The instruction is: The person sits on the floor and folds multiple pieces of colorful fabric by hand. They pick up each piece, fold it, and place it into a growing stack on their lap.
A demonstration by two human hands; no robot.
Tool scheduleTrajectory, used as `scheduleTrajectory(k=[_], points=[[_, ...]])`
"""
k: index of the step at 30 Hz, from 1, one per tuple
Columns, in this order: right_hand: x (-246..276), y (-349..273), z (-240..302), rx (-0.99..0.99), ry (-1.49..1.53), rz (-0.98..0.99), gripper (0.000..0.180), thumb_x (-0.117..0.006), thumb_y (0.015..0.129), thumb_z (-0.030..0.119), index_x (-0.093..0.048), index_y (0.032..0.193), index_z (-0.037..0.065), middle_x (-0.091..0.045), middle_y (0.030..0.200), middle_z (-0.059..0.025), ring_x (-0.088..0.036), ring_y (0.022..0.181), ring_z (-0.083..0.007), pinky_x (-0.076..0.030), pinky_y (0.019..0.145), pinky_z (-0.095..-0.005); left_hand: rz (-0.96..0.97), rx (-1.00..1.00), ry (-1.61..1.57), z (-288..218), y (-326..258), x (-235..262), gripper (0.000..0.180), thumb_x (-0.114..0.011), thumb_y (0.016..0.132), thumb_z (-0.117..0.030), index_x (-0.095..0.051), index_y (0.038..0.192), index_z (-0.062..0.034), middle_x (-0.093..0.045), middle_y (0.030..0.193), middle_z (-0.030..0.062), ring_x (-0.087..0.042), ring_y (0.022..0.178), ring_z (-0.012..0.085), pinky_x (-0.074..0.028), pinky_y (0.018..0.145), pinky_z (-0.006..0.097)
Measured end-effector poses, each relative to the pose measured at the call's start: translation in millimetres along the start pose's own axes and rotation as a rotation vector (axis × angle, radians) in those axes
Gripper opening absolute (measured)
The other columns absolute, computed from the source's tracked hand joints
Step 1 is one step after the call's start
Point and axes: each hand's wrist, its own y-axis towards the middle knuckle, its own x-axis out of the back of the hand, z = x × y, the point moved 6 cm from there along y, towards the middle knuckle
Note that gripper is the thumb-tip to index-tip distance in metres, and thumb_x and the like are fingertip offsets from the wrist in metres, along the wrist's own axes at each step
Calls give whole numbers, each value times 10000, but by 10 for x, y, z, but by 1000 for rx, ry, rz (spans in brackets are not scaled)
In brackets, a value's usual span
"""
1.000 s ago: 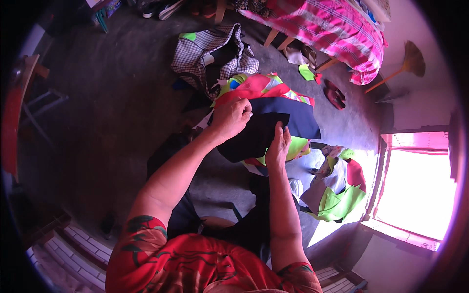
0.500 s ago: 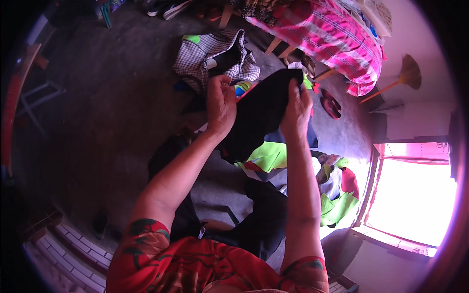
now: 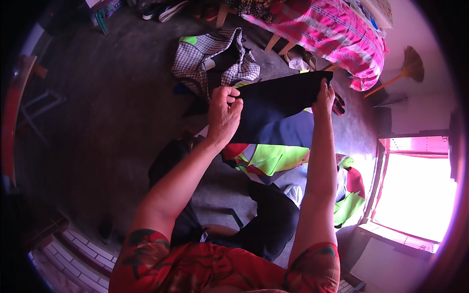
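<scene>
Between my two hands a piece of dark navy fabric point(image 3: 278, 110) is stretched out in front of me. My left hand point(image 3: 225, 115) pinches its left end, with the fingers bent. At the upper right corner my right hand point(image 3: 322, 100) grips the other end. Below the fabric lies a pile of bright green cloth pieces point(image 3: 281, 157), with some red and grey among them. Just beyond my left hand, a checked cloth bag point(image 3: 193, 61) sits slumped on the floor, its mouth open and a green patch at its top.
A pink plaid cloth point(image 3: 322, 34) drapes over wooden-legged furniture at the far right. A yellow broom point(image 3: 413, 66) leans by the wall. More green and red scraps point(image 3: 349, 207) lie near the bright window point(image 3: 415, 193). Shoes point(image 3: 173, 10) stand at the back; a folding frame point(image 3: 39, 105) is at left.
My right hand has moved right, pulling the dark fabric wider and flatter. My left hand has shifted slightly down and right. More of the green pieces underneath now shows.
</scene>
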Motion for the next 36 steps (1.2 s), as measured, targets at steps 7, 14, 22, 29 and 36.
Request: scheduleTrajectory(k=[7, 14, 22, 29, 36], points=[[433, 152, -225, 0, -340, -63, 256, -568, 893, 271, -608, 926, 21, -582, 782, 6, -525, 670, -82, -434, 610, -247, 74, 56, 18, 14, -33, -3, 172, -597, 756, -17, -513, 905, -33, -491, 933, 43, -505, 776, 129, -442, 681, 264], [820, 4, -70, 495, -1276, -212, 465, -641, 802, 290, -501, 1192, 79, -508, 1200, -163, -485, 1110, -347, -410, 908, -429, 128, 79, 8, 7, -67, -107, 179, -618, 738, -38, -520, 887, -40, -497, 905, 56, -519, 764, 165, -444, 709, 298], [-414, -1399, -352, 540, -1561, 457, 678, -518, 796, 598, -371, 1364, 259, -268, 1447, -126, -224, 1321, -392, -153, 1021, -600, 221, 113, 106, 53, -142, -169, 174, -632, 747, -86, -533, 884, -42, -524, 927, 77, -538, 756, 193, -453, 701, 318], [-391, -1431, -518, 415, -1528, 524, 677, -481, 795, 631, -369, 1362, 278, -271, 1448, -119, -230, 1322, -380, -154, 1024, -587, 245, 77, 91, 118, -116, -141, 136, -611, 800, -48, -532, 906, -19, -496, 879, 29, -530, 702, 72, -438, 606, 219], [-330, -1472, -476, 401, -1545, 453, 680, -471, 810, 619, -345, 1378, 267, -220, 1463, -146, -176, 1341, -397, -160, 1029, -591, 273, 196, -38, 101, -131, -141, 94, -612, 803, -82, -552, 867, -49, -538, 656, 18, -484, 507, 77, -405, 468, 234]])
